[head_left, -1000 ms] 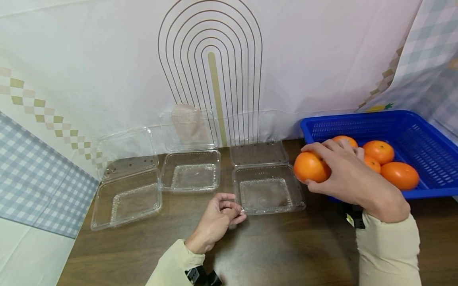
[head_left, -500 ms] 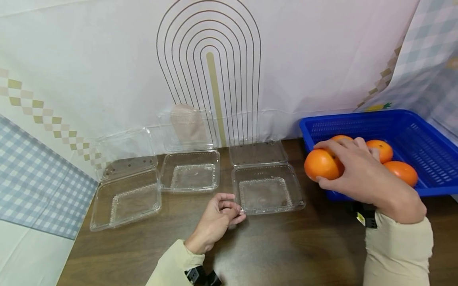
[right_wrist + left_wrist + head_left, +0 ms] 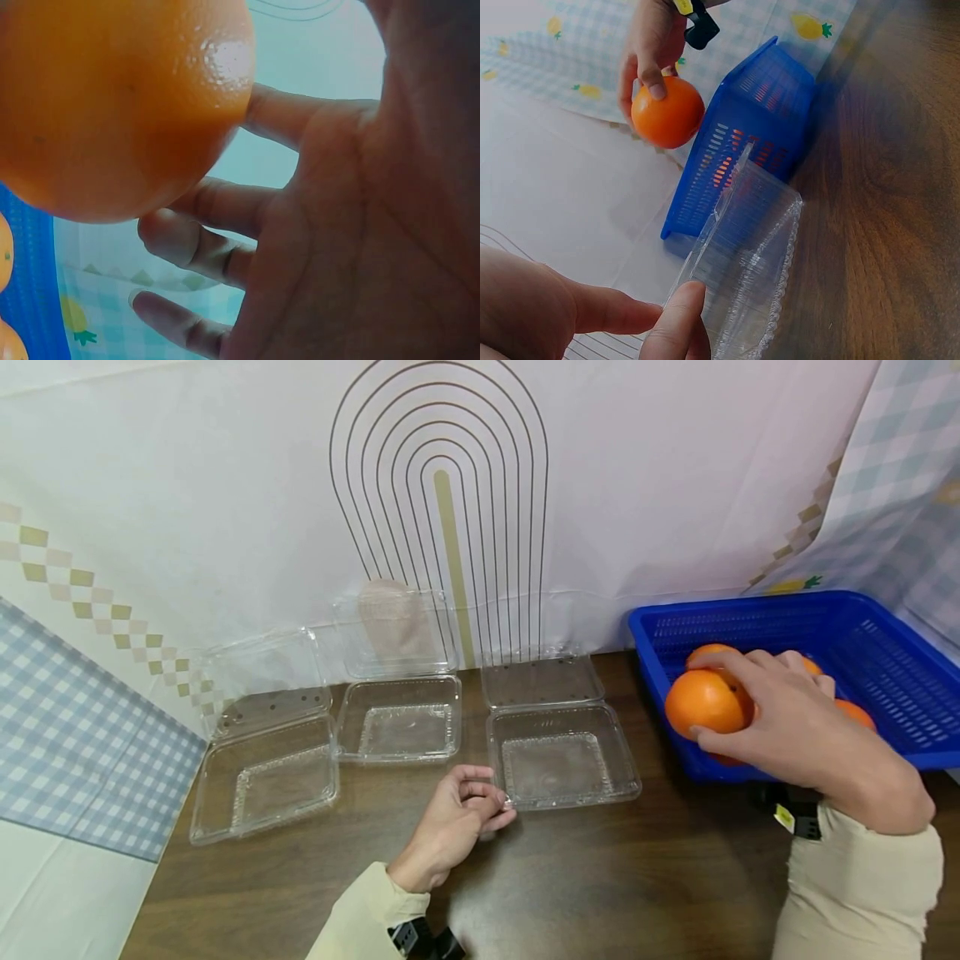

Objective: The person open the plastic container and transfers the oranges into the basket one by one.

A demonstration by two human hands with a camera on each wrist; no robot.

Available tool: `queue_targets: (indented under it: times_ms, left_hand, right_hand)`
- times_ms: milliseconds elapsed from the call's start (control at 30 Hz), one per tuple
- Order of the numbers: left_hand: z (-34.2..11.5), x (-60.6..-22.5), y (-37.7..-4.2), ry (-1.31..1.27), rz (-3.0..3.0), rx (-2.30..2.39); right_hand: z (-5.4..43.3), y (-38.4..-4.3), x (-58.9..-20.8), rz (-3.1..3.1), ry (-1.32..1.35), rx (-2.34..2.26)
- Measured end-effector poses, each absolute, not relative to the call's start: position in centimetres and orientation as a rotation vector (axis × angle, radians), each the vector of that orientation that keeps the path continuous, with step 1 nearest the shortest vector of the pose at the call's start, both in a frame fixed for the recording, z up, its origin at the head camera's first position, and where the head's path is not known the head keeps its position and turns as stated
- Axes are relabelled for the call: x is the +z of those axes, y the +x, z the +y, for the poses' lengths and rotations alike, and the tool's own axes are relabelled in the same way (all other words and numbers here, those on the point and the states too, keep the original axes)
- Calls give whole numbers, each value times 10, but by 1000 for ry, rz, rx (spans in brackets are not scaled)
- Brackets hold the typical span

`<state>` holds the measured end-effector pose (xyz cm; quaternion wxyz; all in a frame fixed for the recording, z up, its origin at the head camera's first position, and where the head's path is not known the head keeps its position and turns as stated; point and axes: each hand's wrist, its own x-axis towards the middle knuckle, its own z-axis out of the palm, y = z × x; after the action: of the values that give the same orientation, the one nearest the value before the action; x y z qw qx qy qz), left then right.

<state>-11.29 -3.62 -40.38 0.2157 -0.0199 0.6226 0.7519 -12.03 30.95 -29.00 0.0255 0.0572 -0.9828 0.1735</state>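
Observation:
My right hand (image 3: 802,731) holds an orange (image 3: 708,706) by its sides, above the near left rim of a blue perforated basket (image 3: 892,643). In the left wrist view this orange (image 3: 669,120) is up beside the basket's top edge. Close up, the right wrist view has the orange (image 3: 112,112) at the fingertips, with the lower fingers free of it. Several more oranges lie in the basket, partly hidden behind my right hand. My left hand (image 3: 453,827) pinches the near left corner of a clear plastic clamshell box (image 3: 558,768), whose lid stands raised at the back.
Two more clear clamshell boxes stand to the left, one in the middle (image 3: 408,731) and one at the far left (image 3: 281,785), both with lids up. A patterned cloth (image 3: 637,485) hangs behind them. Brown wooden tabletop (image 3: 592,877) stretches in front.
My right hand has moved right with the orange, from beside the nearest box to over the basket's rim. The left hand and the boxes have stayed in place.

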Motion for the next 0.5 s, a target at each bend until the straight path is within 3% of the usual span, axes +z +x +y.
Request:
queue_targets:
  times_ms: [500]
  left_hand:
    - [-36, -404, -113, -55, 1723, 2094]
  right_hand:
    - [326, -120, -290, -3152, 72, 522]
